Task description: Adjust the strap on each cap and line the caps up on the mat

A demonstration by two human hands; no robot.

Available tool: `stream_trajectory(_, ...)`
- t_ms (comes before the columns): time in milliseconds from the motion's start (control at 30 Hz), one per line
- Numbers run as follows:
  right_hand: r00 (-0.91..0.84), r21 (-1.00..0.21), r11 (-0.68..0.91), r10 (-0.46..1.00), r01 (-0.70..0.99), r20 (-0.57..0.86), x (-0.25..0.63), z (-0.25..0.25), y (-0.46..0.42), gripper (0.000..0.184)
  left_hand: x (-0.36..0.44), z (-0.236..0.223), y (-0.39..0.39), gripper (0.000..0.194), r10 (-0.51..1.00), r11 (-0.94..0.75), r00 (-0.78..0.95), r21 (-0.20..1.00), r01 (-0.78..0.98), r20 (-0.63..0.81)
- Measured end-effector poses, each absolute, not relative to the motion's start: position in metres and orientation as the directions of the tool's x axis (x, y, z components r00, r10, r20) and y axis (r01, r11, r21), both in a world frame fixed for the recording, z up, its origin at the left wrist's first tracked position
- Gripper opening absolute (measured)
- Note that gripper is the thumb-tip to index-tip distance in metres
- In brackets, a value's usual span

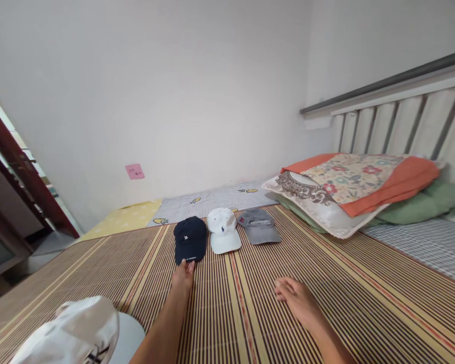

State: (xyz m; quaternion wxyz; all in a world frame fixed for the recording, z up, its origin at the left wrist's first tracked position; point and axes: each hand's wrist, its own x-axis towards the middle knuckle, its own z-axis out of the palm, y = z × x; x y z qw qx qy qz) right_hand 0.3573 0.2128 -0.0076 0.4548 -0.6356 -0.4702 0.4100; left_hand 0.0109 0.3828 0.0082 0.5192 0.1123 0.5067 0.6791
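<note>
Three caps lie in a row on a striped bamboo mat [326,283]: a navy cap [190,238] on the left, a white cap [222,229] in the middle and a grey cap [258,225] on the right. My left hand [183,275] reaches forward and its fingertips pinch the brim of the navy cap. My right hand [298,297] rests palm down on the mat, fingers loosely together, holding nothing. Another white cap [76,333] lies near me at the lower left.
Stacked pillows [349,189] in floral, orange and green covers sit at the right by a slatted headboard [402,121]. A checked sheet [212,198] edges the mat along a white wall with a pink note [135,171]. A dark wooden frame [18,172] stands at left.
</note>
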Motion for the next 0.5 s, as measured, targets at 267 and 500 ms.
stream_trajectory(267,0.235,-0.954,-0.108,0.971,0.278,-0.041,0.353,-0.018,0.219,0.033,0.081,-0.006,0.371,0.031,0.843,0.346,-0.112,0.690,-0.636,-0.526)
stream_trajectory(500,0.208,-0.949,-0.075,0.978,0.308,-0.010,0.351,-0.005,0.213,0.026,0.143,-0.006,0.401,0.032,0.907,0.244,-0.117,0.732,-0.637,-0.404)
